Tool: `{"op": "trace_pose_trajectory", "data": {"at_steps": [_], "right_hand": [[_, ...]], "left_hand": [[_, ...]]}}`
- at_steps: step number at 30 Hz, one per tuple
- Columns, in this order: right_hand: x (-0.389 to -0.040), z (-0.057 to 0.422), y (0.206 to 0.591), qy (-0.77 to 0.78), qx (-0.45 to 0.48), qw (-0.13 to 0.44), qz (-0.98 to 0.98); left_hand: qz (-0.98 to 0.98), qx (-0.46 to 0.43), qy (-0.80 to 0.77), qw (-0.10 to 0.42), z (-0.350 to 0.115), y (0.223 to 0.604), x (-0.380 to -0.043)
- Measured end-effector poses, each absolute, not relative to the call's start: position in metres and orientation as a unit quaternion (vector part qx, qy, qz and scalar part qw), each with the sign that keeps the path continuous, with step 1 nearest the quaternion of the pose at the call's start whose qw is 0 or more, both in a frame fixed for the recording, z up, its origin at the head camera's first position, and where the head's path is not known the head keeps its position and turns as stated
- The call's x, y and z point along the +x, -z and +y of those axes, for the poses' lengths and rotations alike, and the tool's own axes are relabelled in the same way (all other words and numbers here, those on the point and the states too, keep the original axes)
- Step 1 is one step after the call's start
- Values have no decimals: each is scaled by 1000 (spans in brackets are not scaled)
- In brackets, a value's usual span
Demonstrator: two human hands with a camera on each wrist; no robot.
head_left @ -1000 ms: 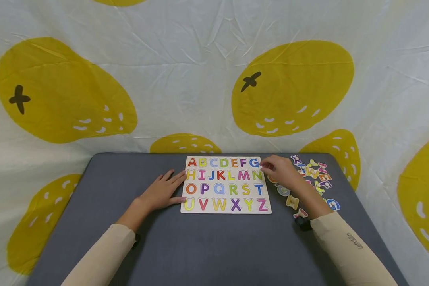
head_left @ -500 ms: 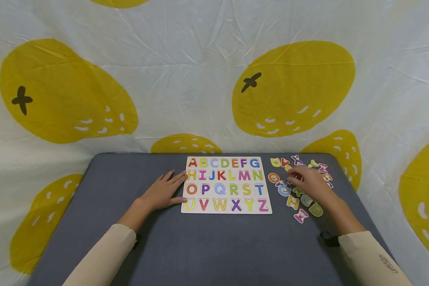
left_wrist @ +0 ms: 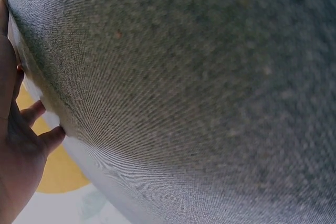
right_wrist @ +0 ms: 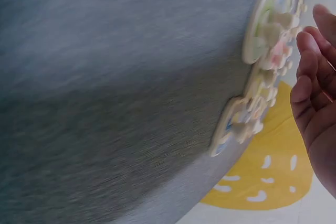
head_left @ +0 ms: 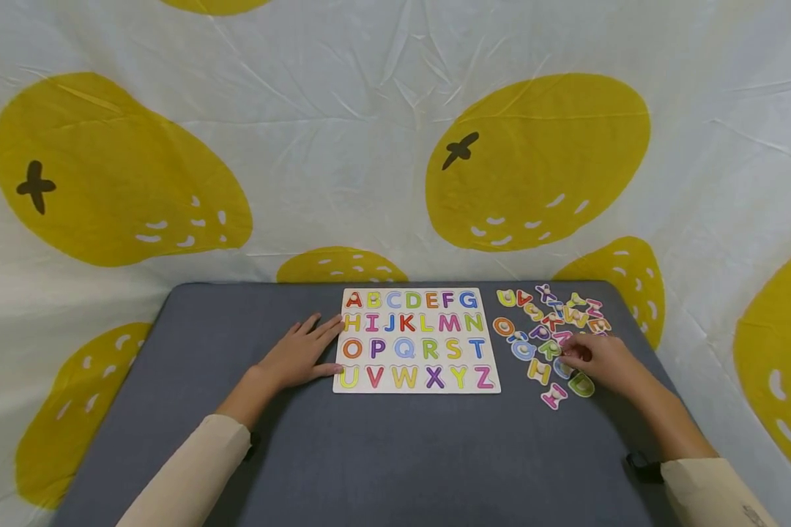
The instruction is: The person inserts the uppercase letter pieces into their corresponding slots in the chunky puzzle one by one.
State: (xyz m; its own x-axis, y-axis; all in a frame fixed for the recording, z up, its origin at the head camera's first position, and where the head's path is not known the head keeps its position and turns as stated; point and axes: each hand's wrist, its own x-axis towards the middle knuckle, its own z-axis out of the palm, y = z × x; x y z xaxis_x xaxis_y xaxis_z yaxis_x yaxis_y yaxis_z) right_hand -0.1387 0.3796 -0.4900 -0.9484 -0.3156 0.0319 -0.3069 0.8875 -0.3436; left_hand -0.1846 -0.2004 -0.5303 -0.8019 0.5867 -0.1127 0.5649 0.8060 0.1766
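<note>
A white alphabet puzzle board (head_left: 417, 361) lies on the dark grey table, its printed letters running A to Z in rows. Small knobs seem to show on the A and B at its top left. My left hand (head_left: 299, 353) rests at the board's left edge, fingers spread, fingertips and thumb touching it. Over the loose letter pieces to the right of the board hovers my right hand (head_left: 603, 360), its fingers loosely bent near the blue C piece (head_left: 562, 368). Nothing shows between those fingers in the right wrist view, where knobbed pieces (right_wrist: 260, 30) stand beside the hand.
Several knobbed letters lie scattered, some overlapping, among them an orange O (head_left: 504, 326), a yellow H (head_left: 539, 372), a green D (head_left: 581, 385) and a pink I (head_left: 554, 396). Behind the table (head_left: 395, 454) hangs a white cloth (head_left: 343, 161) with yellow fruit shapes.
My right hand has moved from the board's upper right corner, rightward and toward me, over the loose pieces. The left hand stays at the board's edge.
</note>
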Motion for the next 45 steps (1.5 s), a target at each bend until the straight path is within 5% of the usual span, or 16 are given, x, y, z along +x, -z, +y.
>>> {"op": "trace_pose_trajectory", "data": {"at_steps": [16,24,45], "right_hand": [[-129,379,498,173,-129,67,974],[-138,371,489,176,-153,7,972],[-206,249,487,242,-183,31,952]], "left_hand": [[947,302,-70,81,-199,531,-184],[947,303,-75,77,-198,529,-184],[947,303,-75,77,-200,532,-182]]}}
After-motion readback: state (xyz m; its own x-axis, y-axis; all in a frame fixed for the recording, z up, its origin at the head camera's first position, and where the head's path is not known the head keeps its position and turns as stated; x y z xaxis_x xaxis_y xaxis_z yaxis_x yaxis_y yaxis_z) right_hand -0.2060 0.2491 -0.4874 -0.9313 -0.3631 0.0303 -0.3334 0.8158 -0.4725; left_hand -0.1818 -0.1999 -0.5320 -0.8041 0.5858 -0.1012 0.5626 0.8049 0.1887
